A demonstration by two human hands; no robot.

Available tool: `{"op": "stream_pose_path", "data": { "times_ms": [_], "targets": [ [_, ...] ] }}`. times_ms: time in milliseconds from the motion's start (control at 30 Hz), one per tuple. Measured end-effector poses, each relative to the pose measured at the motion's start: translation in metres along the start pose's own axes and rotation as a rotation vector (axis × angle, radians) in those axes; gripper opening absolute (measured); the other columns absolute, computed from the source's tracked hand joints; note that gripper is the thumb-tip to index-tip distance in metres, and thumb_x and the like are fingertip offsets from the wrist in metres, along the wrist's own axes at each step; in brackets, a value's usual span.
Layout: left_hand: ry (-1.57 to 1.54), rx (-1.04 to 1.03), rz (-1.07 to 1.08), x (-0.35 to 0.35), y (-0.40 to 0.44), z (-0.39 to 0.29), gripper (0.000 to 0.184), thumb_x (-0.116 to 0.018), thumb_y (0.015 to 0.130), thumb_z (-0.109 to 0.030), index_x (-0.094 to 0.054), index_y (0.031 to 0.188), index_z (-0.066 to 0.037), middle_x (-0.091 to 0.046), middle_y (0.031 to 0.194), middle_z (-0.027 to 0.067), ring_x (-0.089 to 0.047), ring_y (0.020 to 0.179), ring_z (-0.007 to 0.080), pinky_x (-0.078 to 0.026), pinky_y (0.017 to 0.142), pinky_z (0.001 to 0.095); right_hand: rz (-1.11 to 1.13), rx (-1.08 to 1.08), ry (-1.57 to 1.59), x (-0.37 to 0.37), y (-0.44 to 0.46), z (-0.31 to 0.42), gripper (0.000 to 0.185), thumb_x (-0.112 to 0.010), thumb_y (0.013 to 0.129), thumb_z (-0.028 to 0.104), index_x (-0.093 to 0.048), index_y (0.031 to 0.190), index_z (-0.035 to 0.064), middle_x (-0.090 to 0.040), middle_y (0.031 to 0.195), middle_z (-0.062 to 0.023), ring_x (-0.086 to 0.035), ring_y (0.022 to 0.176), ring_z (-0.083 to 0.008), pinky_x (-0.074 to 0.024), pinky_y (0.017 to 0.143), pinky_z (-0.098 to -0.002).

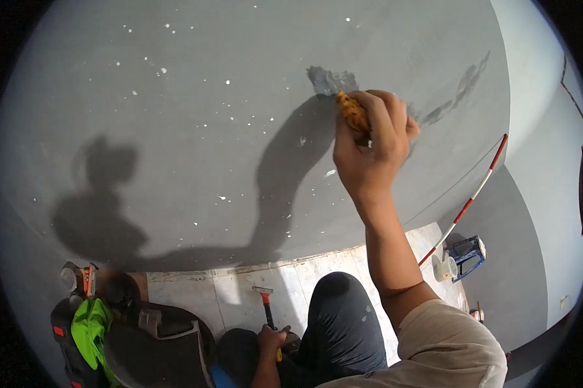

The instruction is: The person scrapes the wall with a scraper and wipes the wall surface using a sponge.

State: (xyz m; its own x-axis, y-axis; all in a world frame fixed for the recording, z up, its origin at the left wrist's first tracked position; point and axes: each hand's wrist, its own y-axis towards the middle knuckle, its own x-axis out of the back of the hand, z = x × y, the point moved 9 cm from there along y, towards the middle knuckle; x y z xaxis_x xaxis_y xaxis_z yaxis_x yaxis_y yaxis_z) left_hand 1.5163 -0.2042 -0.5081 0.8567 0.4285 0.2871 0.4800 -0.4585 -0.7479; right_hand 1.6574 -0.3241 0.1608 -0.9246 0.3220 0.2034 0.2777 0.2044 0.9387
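Note:
An orange-yellow wad, perhaps a sponge or cloth [354, 115], is gripped in my right hand [377, 132] and pressed to the grey wall [194, 149]. Beside it the wall has a dark, wet-looking patch [330, 81], and another dark streak [460, 90] runs to the right. White specks dot the wall. Low in the view, near my knees, my left hand [273, 339] is closed round the handle of a scraper [264, 301] with a red and black shaft. The scraper's head points toward the wall's foot.
A red-and-white pole [466, 204] leans at the right, near a blue step stool [469, 258] and a white container [444, 268]. At lower left are a black bag [152, 349], a bright green cloth [91, 330] and some tools. Pale tiles [240, 294] cover the floor.

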Motion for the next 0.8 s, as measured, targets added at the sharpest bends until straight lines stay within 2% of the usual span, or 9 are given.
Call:
{"op": "stream_pose_path", "data": {
  "times_ms": [67, 200, 300, 367, 533, 800],
  "targets": [
    [-0.021, -0.010, -0.001, 0.003, -0.002, -0.002, 0.081, -0.090, 0.073, -0.057, -0.063, 0.117, 0.005, -0.073, 0.114, 0.0257, -0.072, 0.110, 0.0401, -0.058, 0.093, 0.0458, 0.002, -0.011, -0.031, -0.010, 0.004, 0.003, 0.032, -0.077, 0.072, -0.003, -0.072, 0.102, 0.0080, -0.068, 0.101, -0.0052, -0.064, 0.096, -0.0218, -0.0336, 0.090, -0.0351],
    [-0.016, -0.015, -0.029, 0.014, -0.011, -0.013, 0.078, -0.090, 0.073, -0.055, -0.063, 0.115, 0.005, -0.073, 0.109, 0.0252, -0.074, 0.105, 0.0395, -0.059, 0.091, 0.0451, -0.006, 0.012, 0.035, -0.021, 0.005, 0.008, 0.034, -0.074, 0.068, -0.002, -0.071, 0.100, 0.0075, -0.067, 0.098, -0.0045, -0.062, 0.092, -0.0219, -0.0330, 0.089, -0.0365],
    [-0.011, -0.003, -0.034, 0.019, -0.015, -0.015, 0.077, -0.090, 0.073, -0.054, -0.063, 0.115, 0.005, -0.073, 0.109, 0.0254, -0.074, 0.105, 0.0398, -0.059, 0.091, 0.0448, -0.062, -0.041, 0.075, -0.020, -0.002, -0.001, 0.034, -0.072, 0.066, -0.002, -0.067, 0.098, 0.0085, -0.060, 0.097, -0.0047, -0.056, 0.090, -0.0237, -0.0272, 0.088, -0.0405],
    [-0.027, -0.001, -0.041, 0.015, -0.012, -0.012, 0.078, -0.091, 0.073, -0.054, -0.063, 0.115, 0.005, -0.073, 0.110, 0.0257, -0.073, 0.106, 0.0401, -0.058, 0.092, 0.0448, -0.045, 0.010, 0.050, -0.020, 0.006, 0.005, 0.033, -0.075, 0.068, -0.002, -0.070, 0.100, 0.0071, -0.067, 0.096, -0.0041, -0.063, 0.091, -0.0221, -0.0340, 0.088, -0.0358],
    [-0.055, 0.030, -0.025, 0.004, 0.002, 0.000, 0.082, -0.091, 0.073, -0.053, -0.061, 0.120, 0.007, -0.071, 0.118, 0.0272, -0.071, 0.112, 0.0419, -0.057, 0.096, 0.0453, -0.026, -0.008, 0.065, -0.017, 0.009, 0.006, 0.033, -0.075, 0.069, -0.003, -0.071, 0.100, 0.0070, -0.068, 0.097, -0.0038, -0.064, 0.092, -0.0218, -0.0352, 0.089, -0.0351],
    [-0.085, 0.054, 0.006, 0.001, 0.007, 0.001, 0.083, -0.091, 0.072, -0.054, -0.061, 0.121, 0.007, -0.071, 0.119, 0.0276, -0.070, 0.113, 0.0428, -0.056, 0.098, 0.0465, -0.012, 0.027, 0.024, -0.017, 0.012, 0.001, 0.033, -0.077, 0.068, -0.002, -0.072, 0.099, 0.0068, -0.069, 0.098, -0.0050, -0.065, 0.093, -0.0222, -0.0355, 0.090, -0.0352]
  ]
}}
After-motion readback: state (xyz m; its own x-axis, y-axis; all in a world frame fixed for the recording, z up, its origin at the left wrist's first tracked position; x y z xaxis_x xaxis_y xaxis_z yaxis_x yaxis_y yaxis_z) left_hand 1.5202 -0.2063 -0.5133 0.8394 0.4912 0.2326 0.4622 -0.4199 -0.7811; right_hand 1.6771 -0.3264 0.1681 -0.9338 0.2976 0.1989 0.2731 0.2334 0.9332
